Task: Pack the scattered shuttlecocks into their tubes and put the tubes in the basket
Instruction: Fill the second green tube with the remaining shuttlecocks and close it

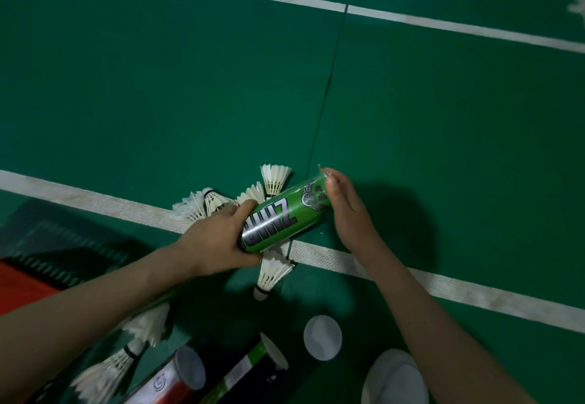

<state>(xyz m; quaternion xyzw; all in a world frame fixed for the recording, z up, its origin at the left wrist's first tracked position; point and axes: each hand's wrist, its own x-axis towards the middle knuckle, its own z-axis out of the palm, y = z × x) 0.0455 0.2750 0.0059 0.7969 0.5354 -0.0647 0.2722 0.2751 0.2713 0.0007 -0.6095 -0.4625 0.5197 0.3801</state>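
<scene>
My left hand (215, 239) grips the lower end of a green shuttlecock tube (285, 213), held tilted above the court floor. My right hand (345, 210) rests against the tube's upper end, fingers curled at its rim. Whether the hand holds a cap I cannot tell. White feather shuttlecocks lie scattered under and around the tube: several in a cluster (209, 204) behind my left hand, one (276, 179) above the tube, one (269, 274) below it, and two more (126, 350) by my left forearm.
Two other tubes lie at the bottom edge: a red-and-white one (177, 378) and a dark green-topped one (250, 369). A loose white cap (323, 337) and a larger white lid (394, 381) lie on the green floor. A dark basket (72, 264) sits at the left.
</scene>
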